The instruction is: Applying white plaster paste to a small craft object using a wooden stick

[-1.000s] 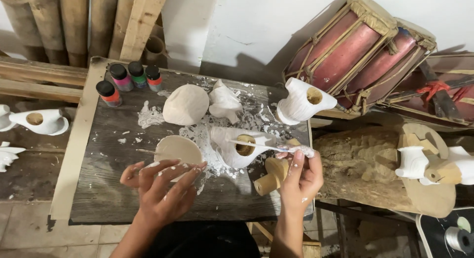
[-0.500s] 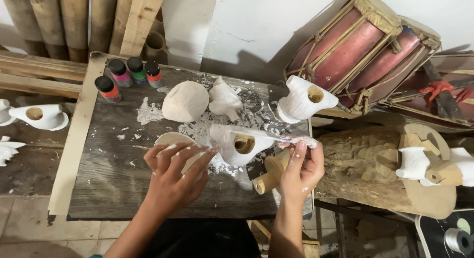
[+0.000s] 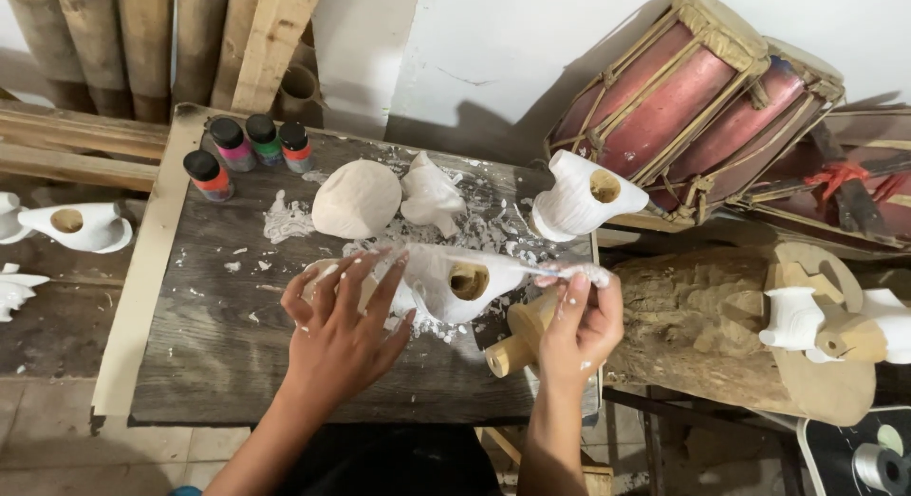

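Left hand (image 3: pixel 342 339) shifted right — covers round piece (image 3: pixel 318 273).

Four paint bottles (image 3: pixel 249 151) clustered at the far left corner of the wooden board (image 3: pixel 190 363). Unpainted rounded carving (image 3: pixel 356 199) near the far edge, white carving (image 3: pixel 432 194) just beside. White hollow figure (image 3: pixel 579 194) at the far right corner. Red drums (image 3: pixel 702 97) leaning beyond. Log (image 3: pixel 702 325) off the right edge. Bamboo poles (image 3: pixel 95 40) behind.

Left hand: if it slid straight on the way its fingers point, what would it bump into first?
Likely the white-coated carved piece on the board; the left hand has fingertips reaching up and right, almost at its side, though depth is unclear.
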